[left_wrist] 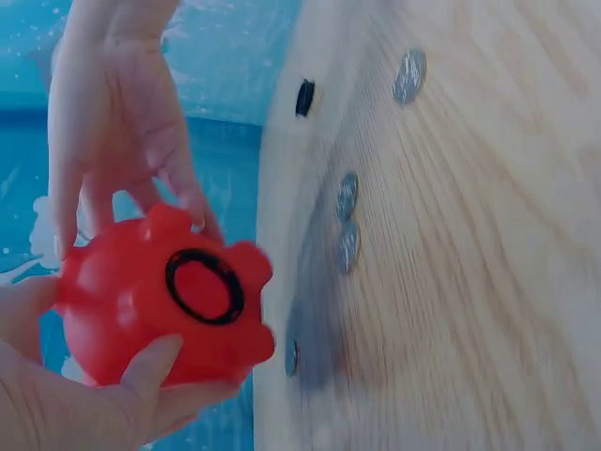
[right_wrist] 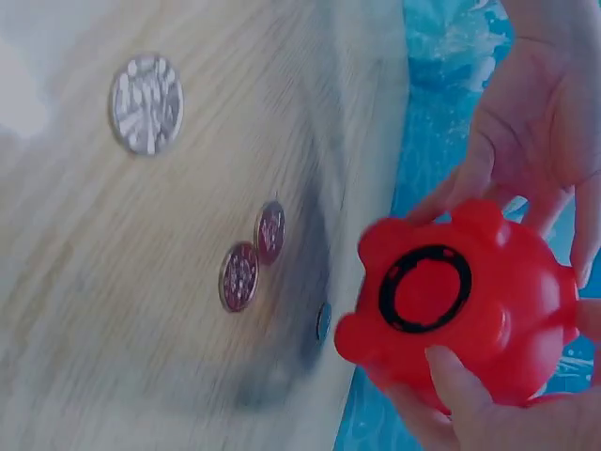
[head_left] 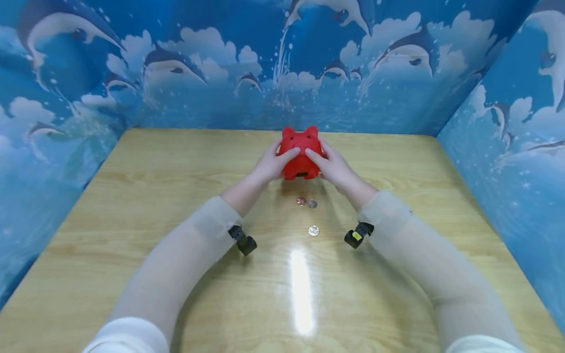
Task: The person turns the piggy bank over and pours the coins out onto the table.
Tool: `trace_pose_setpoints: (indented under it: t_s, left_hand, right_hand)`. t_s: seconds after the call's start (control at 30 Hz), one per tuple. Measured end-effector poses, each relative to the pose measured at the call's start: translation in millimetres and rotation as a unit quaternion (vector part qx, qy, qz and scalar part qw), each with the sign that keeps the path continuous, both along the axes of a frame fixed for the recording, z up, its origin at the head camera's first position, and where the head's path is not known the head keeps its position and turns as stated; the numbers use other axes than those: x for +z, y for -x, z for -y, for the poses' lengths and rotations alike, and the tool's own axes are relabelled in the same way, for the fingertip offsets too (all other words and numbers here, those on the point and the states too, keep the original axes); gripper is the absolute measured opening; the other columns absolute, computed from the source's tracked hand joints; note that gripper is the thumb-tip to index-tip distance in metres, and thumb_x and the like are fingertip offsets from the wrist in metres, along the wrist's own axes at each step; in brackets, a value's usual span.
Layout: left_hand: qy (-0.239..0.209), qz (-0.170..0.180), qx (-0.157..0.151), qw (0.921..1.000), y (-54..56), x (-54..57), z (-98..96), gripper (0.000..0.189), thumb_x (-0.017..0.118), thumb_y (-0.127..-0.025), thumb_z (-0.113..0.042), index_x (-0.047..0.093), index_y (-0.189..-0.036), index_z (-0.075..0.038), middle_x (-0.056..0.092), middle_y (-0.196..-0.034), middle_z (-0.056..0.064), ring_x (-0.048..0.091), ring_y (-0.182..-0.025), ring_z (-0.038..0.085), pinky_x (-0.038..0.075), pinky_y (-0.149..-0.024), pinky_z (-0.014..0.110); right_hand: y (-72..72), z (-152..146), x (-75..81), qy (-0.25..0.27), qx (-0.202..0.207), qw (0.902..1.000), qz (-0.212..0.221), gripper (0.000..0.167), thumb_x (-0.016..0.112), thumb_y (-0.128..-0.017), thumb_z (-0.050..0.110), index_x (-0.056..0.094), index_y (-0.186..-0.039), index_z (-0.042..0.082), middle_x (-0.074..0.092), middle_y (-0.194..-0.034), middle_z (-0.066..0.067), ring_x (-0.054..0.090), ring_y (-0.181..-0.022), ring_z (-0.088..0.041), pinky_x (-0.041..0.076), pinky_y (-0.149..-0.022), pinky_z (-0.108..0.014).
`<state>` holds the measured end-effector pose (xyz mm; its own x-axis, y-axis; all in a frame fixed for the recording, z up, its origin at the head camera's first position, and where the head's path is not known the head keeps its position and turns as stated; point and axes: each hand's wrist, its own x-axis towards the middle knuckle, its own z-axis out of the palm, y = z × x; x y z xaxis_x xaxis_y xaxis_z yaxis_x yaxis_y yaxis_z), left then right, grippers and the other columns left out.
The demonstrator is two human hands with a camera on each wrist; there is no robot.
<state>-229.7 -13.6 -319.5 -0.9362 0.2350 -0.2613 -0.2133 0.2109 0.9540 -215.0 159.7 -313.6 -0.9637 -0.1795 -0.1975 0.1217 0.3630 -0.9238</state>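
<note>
Left hand (head_left: 270,165) and right hand (head_left: 336,169) grip the pig (head_left: 299,142) between them, fingers curved about its left and right sides and thumbs laid on its near face, tips a little apart. It hangs above the table (head_left: 185,196) at the middle of the far side, its shadow on the wood below.

For a sound hold, press evenly from both sides, since the rounded body looks smooth and might slip or roll if one hand eased off. Thumbs work best as light steadiers, and fingers are better kept off the black ring (right_wrist: 386,299) underneath. Any turn should be slow, with room left above the coins.

Red and glossy, the pig has rounded ears at the top, small dark eyes and stubby feet. Inside the ring shows red; whether that is a cover or a hole, I cannot tell. Two coins, one coppery (head_left: 301,201) and one silvery (head_left: 312,203), lie touching or nearly so on its near side, with another coin (head_left: 313,230) nearer still. A fourth coin (left_wrist: 292,357) shows farther back in the left wrist view.
</note>
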Motion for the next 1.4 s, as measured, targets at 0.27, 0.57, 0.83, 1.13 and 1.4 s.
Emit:
trace_pose_setpoints:
  t_s: [0.27, 0.57, 0.83, 1.13, 1.4]
  left_hand:
    - [-0.078, -0.372, 0.007, 0.9248, -9.6, 4.3, 1.3, 0.079, 0.069, -0.084, -0.021, 0.022, -0.148, -0.017, 0.027, -0.148, -0.001, 0.038, -0.126, 0.017, 0.049, -0.088, 0.035]
    - [0.061, -0.073, 0.003, 0.9955, 4.1, -13.6, -0.3, 0.074, 0.057, -0.089, -0.043, 0.022, -0.149, -0.018, 0.038, -0.142, 0.006, 0.041, -0.123, 0.023, 0.043, -0.096, 0.038]
    - [-0.095, -0.439, 0.028, 0.8932, -13.7, -0.6, -2.8, 0.078, 0.07, -0.081, -0.017, 0.026, -0.145, -0.008, 0.026, -0.149, 0.006, 0.037, -0.127, 0.022, 0.048, -0.09, 0.038]
    - [0.009, -0.169, 0.024, 0.9852, -0.9, -12.1, -1.1, 0.07, 0.058, -0.09, -0.038, 0.024, -0.148, -0.017, 0.04, -0.14, 0.003, 0.044, -0.119, 0.018, 0.047, -0.091, 0.033]
    - [-0.029, -0.31, 0.014, 0.9502, -3.4, -3.5, 1.8, 0.073, 0.064, -0.087, -0.031, 0.026, -0.147, -0.014, 0.034, -0.144, 0.004, 0.041, -0.122, 0.018, 0.049, -0.089, 0.033]
  right_hand:
    - [-17.2, 7, 2.2, 0.095, -0.054, 0.9391, -0.326, 0.075, 0.064, -0.088, 0.017, 0.02, -0.148, 0.018, 0.021, -0.15, 0.001, 0.032, -0.131, -0.023, 0.043, -0.096, -0.041]
    - [-0.2, 6, -8.5, -0.004, -0.032, 0.9995, 0.007, 0.073, 0.05, -0.094, 0.043, 0.014, -0.15, 0.015, 0.031, -0.145, -0.012, 0.041, -0.124, -0.029, 0.041, -0.098, -0.044]
    - [-12.2, 2, 0.1, 0.037, -0.026, 0.922, -0.384, 0.088, 0.061, -0.083, 0.051, 0.019, -0.148, 0.01, 0.028, -0.148, -0.003, 0.038, -0.127, -0.024, 0.044, -0.095, -0.042]
    - [-2.7, 6, -2.7, 0.008, -0.027, 0.9976, -0.063, 0.077, 0.054, -0.092, 0.042, 0.012, -0.15, 0.014, 0.027, -0.149, -0.008, 0.037, -0.128, -0.027, 0.043, -0.097, -0.042]
    - [-6.9, 5, 1.0, 0.036, -0.026, 0.9801, -0.194, 0.08, 0.059, -0.09, 0.04, 0.012, -0.15, 0.017, 0.029, -0.148, -0.003, 0.039, -0.127, -0.024, 0.044, -0.095, -0.041]
